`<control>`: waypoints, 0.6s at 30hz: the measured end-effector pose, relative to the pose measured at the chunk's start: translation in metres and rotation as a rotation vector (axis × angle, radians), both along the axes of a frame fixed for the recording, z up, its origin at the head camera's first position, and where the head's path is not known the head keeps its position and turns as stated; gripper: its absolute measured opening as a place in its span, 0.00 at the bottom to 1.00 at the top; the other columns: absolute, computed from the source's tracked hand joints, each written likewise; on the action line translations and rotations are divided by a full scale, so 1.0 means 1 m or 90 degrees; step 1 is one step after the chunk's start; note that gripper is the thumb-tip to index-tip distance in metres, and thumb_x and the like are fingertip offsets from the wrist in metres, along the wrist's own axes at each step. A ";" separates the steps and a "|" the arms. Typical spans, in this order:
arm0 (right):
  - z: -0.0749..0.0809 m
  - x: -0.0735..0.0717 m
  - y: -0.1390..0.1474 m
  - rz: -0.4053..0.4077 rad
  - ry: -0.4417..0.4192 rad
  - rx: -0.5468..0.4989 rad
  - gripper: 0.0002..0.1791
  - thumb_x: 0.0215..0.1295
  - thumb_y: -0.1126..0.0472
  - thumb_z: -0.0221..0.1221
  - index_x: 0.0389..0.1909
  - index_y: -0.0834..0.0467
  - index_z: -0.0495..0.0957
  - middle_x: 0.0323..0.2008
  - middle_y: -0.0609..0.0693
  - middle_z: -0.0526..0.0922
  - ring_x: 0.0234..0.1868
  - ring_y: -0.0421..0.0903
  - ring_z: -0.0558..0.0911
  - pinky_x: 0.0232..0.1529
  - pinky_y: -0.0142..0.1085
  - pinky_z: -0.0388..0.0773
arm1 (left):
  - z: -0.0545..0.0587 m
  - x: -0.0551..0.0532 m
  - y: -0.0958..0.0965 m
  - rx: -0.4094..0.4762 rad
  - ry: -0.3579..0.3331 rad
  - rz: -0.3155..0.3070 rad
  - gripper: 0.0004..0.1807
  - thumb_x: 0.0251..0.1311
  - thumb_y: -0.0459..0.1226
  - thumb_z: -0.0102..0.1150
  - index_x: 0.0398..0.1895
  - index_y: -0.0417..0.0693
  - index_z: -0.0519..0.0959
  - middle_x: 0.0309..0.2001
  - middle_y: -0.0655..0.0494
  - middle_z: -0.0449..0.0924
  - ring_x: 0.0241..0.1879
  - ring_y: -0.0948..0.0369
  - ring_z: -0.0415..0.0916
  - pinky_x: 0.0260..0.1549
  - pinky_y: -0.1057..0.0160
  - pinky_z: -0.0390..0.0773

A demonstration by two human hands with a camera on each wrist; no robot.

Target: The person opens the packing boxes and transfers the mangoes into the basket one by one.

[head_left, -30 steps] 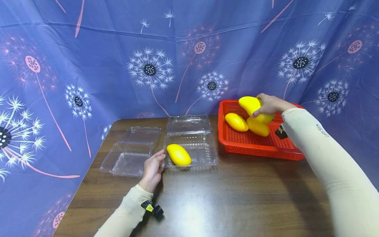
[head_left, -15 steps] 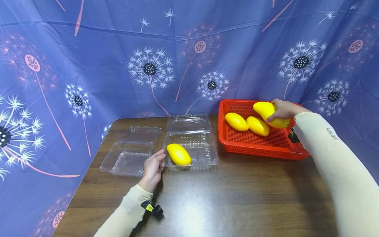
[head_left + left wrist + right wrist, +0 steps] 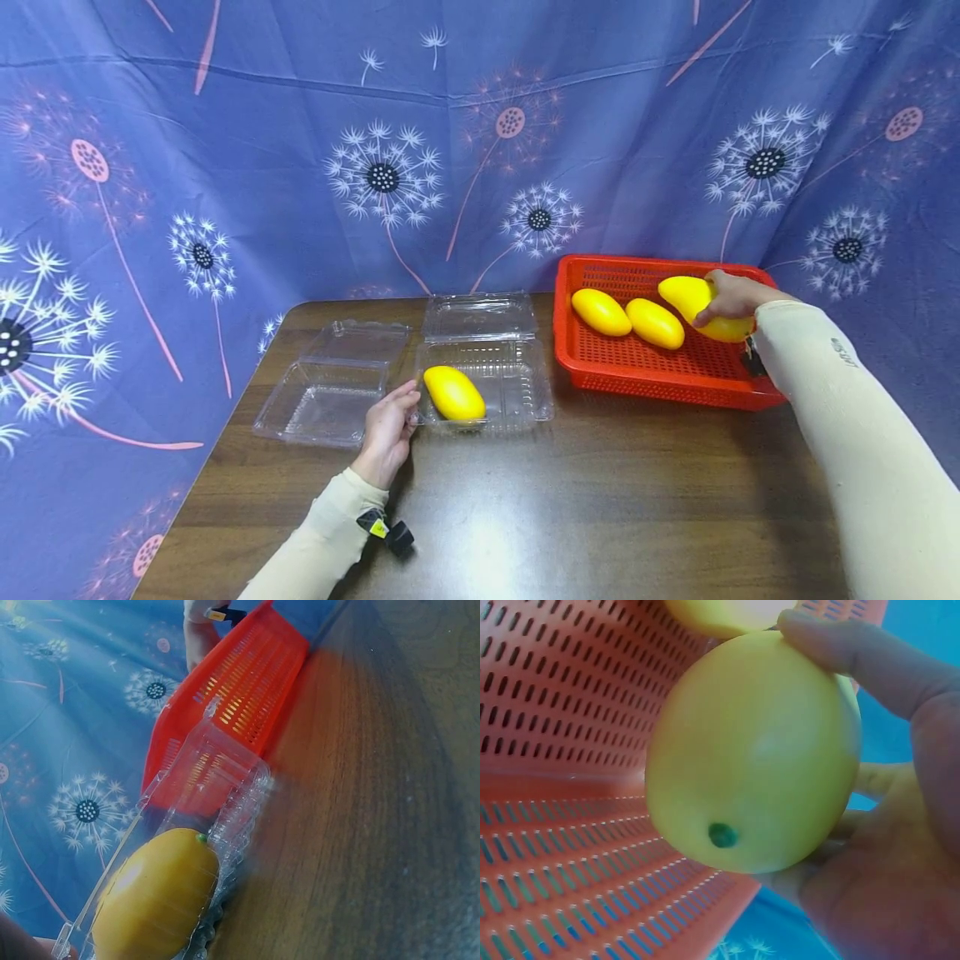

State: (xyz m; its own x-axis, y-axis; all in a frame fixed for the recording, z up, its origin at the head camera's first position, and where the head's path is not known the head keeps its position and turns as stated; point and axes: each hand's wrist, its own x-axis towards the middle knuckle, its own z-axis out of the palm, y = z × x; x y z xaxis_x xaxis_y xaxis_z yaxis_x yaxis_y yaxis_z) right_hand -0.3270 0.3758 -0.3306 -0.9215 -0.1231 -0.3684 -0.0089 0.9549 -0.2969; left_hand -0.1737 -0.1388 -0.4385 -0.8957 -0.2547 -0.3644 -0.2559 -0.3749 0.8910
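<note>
My right hand [image 3: 731, 297] grips a yellow mango [image 3: 686, 300] at the right side of the red basket [image 3: 637, 373]. In the right wrist view, the mango [image 3: 754, 750] shows a green stem spot, with the thumb over its top and fingers behind it. Two more mangoes, one on the left [image 3: 602, 312] and one in the middle [image 3: 655, 323], lie in the basket. My left hand [image 3: 388, 429] pinches the left front corner of an open clear plastic clamshell [image 3: 517, 392]. Inside its left half rests a mango [image 3: 453, 393]; the left wrist view shows that mango [image 3: 157, 896] close up.
Left of my left hand lies a second open clear clamshell [image 3: 330, 408] with nothing in it. Everything stands on a brown wooden table [image 3: 600, 500]. Behind hangs a blue dandelion-print cloth [image 3: 285, 183].
My right hand has moved right and lower with its mango, toward the basket's right end. The left hand and the clamshells stay where they were.
</note>
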 end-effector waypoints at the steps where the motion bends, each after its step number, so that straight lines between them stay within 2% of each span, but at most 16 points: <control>1: -0.001 0.000 0.001 -0.001 0.000 0.002 0.55 0.52 0.49 0.68 0.65 0.76 0.45 0.54 0.79 0.62 0.51 0.71 0.66 0.57 0.65 0.68 | 0.000 0.000 0.000 0.000 0.000 0.001 0.24 0.64 0.28 0.52 0.64 0.30 0.68 0.28 0.63 0.74 0.22 0.72 0.63 0.20 0.78 0.64; 7: -0.010 0.001 0.010 0.004 0.000 0.026 0.54 0.50 0.50 0.69 0.63 0.77 0.46 0.53 0.80 0.62 0.51 0.71 0.67 0.59 0.66 0.65 | -0.001 0.000 0.001 -0.003 -0.003 -0.006 0.25 0.64 0.28 0.52 0.65 0.30 0.68 0.26 0.66 0.72 0.21 0.72 0.62 0.20 0.78 0.64; 14: -0.019 0.000 0.017 -0.030 -0.093 0.004 0.64 0.50 0.46 0.69 0.68 0.76 0.36 0.59 0.80 0.52 0.56 0.74 0.61 0.63 0.70 0.59 | 0.001 0.001 0.001 -0.012 -0.006 -0.013 0.25 0.65 0.29 0.52 0.66 0.31 0.67 0.24 0.66 0.71 0.21 0.72 0.62 0.20 0.78 0.63; 18: -0.024 0.000 0.021 -0.021 -0.091 0.014 0.61 0.50 0.45 0.69 0.66 0.76 0.40 0.56 0.80 0.56 0.53 0.72 0.64 0.61 0.69 0.61 | 0.001 0.000 0.000 -0.009 -0.004 -0.010 0.25 0.65 0.29 0.52 0.66 0.31 0.67 0.25 0.66 0.71 0.21 0.72 0.62 0.20 0.78 0.63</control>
